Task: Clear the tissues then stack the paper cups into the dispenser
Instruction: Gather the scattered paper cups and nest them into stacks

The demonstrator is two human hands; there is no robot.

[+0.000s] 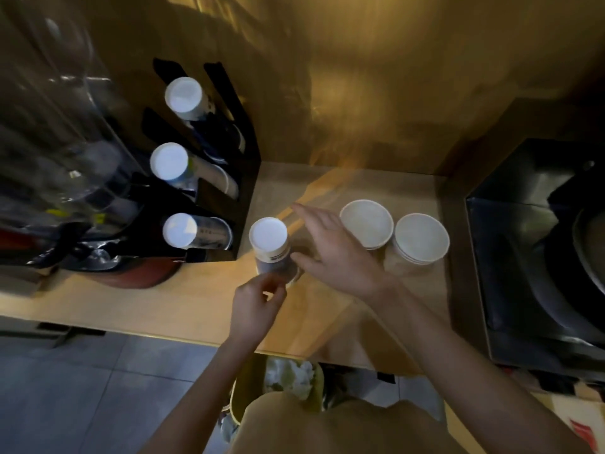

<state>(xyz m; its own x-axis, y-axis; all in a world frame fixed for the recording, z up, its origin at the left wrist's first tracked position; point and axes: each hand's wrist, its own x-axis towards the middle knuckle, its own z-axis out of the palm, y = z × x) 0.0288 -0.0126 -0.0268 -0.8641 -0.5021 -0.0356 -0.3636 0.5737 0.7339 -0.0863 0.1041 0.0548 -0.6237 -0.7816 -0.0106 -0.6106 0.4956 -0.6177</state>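
A stack of upside-down paper cups (270,242) stands on the wooden counter (163,306), just right of the black cup dispenser (242,152). The dispenser holds three rows of cups, white bottoms facing me (183,93), (168,160), (180,231). My left hand (257,304) is just below the stack's base, fingers pinched together near its rim; whether it grips the rim is unclear. My right hand (330,250) hovers open beside the stack, fingers spread. Two short stacks of wide paper bowls (366,222), (420,237) stand to the right. Crumpled tissues (289,375) lie in a bin below the counter.
A dark sink or appliance (537,257) fills the right side. Clear plastic items and a reddish object (137,276) crowd the left of the dispenser. A golden wall (360,77) backs the counter. Grey tiled floor (82,388) lies below its front edge.
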